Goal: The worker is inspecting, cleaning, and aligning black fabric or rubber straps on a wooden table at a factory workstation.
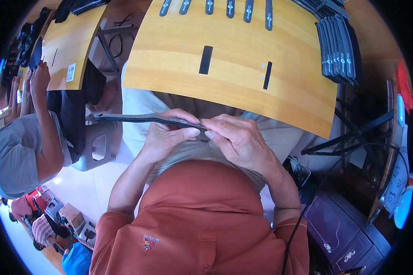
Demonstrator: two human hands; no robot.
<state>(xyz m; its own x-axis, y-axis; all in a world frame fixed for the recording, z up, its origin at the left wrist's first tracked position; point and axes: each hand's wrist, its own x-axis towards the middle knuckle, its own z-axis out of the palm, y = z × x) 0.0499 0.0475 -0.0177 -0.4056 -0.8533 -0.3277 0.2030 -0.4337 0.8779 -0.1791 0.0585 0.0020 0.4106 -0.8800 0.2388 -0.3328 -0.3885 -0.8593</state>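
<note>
A long dark grey padded strip (128, 118) is held edge-on above my lap, just off the table's near edge. My left hand (172, 130) pinches it between thumb and fingers close to its right end. At that right end, my right hand (231, 137) closes thumb and fingertips on the tip, and the two hands nearly touch. The strip's free left end sticks out past my left wrist. Its right tip is mostly hidden by my fingers.
The wooden table (170, 68) bears two black strips, a row of dark strips (209, 6) along the far side and a stack of dark pieces (338, 48) at right. On the left a co-worker (27, 142) sits at another table (73, 41). A purple cabinet (337, 229) stands lower right.
</note>
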